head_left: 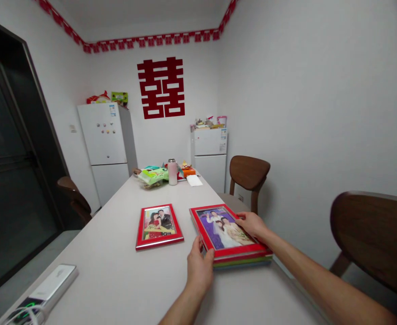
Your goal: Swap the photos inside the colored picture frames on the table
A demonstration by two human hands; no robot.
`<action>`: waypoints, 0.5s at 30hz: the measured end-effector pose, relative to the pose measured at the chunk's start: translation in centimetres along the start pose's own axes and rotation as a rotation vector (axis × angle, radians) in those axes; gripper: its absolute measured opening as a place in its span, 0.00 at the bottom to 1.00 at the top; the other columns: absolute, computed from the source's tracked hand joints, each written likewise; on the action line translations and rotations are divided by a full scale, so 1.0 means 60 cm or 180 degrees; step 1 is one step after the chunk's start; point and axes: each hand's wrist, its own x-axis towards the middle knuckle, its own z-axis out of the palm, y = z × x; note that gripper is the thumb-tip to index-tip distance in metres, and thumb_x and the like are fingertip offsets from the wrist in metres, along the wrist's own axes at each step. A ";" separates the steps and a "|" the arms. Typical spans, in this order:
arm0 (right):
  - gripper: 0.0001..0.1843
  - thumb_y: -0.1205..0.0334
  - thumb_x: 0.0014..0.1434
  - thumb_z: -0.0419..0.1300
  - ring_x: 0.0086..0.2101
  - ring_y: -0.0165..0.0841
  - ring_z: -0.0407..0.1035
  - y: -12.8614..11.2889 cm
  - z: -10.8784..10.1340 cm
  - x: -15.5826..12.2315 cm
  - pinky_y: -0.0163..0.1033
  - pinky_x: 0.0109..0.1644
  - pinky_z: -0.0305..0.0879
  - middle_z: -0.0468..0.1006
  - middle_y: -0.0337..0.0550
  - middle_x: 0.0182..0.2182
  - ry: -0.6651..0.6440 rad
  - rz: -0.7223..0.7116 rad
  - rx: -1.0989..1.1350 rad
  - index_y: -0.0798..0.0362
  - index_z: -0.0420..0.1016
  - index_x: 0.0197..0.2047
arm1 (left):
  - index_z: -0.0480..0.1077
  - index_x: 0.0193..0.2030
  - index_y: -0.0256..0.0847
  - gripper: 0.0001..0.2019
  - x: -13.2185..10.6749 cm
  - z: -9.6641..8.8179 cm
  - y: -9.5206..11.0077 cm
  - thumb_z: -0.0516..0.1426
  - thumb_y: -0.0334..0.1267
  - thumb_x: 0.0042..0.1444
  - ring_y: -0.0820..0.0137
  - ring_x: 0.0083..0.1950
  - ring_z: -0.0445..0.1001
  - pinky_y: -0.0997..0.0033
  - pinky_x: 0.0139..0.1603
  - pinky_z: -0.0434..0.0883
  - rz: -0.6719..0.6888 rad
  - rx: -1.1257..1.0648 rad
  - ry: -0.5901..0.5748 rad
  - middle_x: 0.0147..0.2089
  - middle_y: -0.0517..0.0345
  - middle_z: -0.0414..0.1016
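A red-bordered photo frame (226, 226) lies on top of a stack of frames with green and blue edges (244, 262) at the table's right side. My left hand (199, 264) grips its near left edge, thumb on the red border, fingers partly hidden below. Across from it, my right hand (253, 225) holds the right edge with the thumb on top; its other fingers are hidden. Apart from the stack, to its left, a second red photo frame (178, 234) lies flat, picture side up.
A white power bank (54, 284) with a cable lies at the near left. Farther back stand a pink bottle (172, 173), green packages (153, 176) and a white paper (194, 180). Wooden chairs (249, 171) flank the pale table (117, 271); two fridges (210, 142) stand behind.
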 end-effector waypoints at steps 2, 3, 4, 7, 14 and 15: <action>0.13 0.65 0.42 0.57 0.29 0.40 0.70 -0.021 -0.002 -0.009 0.38 0.33 0.62 0.77 0.54 0.29 -0.0083 -0.0197 -0.0123 0.59 0.76 0.32 | 0.58 0.52 0.29 0.24 -0.007 -0.016 -0.003 0.53 0.31 0.45 0.64 0.52 0.65 0.70 0.51 0.62 -0.0037 0.0128 0.0010 0.51 0.42 0.66; 0.15 0.64 0.43 0.56 0.33 0.41 0.69 -0.035 -0.001 -0.018 0.40 0.36 0.61 0.76 0.54 0.32 -0.0135 -0.0337 -0.0153 0.59 0.75 0.35 | 0.58 0.52 0.29 0.24 -0.012 -0.026 -0.004 0.54 0.31 0.45 0.63 0.53 0.64 0.69 0.51 0.61 -0.0068 0.0195 0.0029 0.52 0.41 0.65; 0.16 0.64 0.45 0.55 0.37 0.41 0.68 -0.051 0.003 -0.031 0.40 0.40 0.60 0.75 0.54 0.36 -0.0162 -0.0493 -0.0165 0.58 0.74 0.38 | 0.59 0.51 0.29 0.25 -0.018 -0.039 -0.005 0.54 0.31 0.44 0.62 0.53 0.63 0.67 0.52 0.61 -0.0100 0.0257 0.0047 0.53 0.41 0.64; 0.17 0.63 0.48 0.52 0.44 0.37 0.64 -0.103 0.031 -0.088 0.38 0.48 0.56 0.72 0.46 0.43 -0.0368 -0.1041 -0.0089 0.54 0.71 0.43 | 0.61 0.50 0.30 0.22 -0.043 -0.082 -0.002 0.54 0.32 0.44 0.61 0.52 0.65 0.64 0.52 0.60 -0.0143 0.0375 0.0031 0.52 0.40 0.65; 0.14 0.62 0.51 0.52 0.38 0.34 0.66 -0.215 0.058 -0.228 0.40 0.43 0.61 0.74 0.46 0.37 -0.1273 -0.2039 0.0536 0.53 0.72 0.40 | 0.65 0.46 0.40 0.15 -0.164 -0.209 0.075 0.54 0.35 0.48 0.66 0.49 0.66 0.65 0.51 0.63 0.0292 0.0806 -0.0115 0.49 0.52 0.69; 0.14 0.61 0.51 0.52 0.37 0.34 0.66 -0.230 0.040 -0.240 0.40 0.42 0.62 0.73 0.45 0.37 -0.1308 -0.2040 0.0713 0.52 0.71 0.41 | 0.64 0.46 0.41 0.15 -0.193 -0.232 0.083 0.53 0.37 0.50 0.66 0.49 0.66 0.64 0.50 0.64 0.0546 0.1022 0.0069 0.49 0.52 0.68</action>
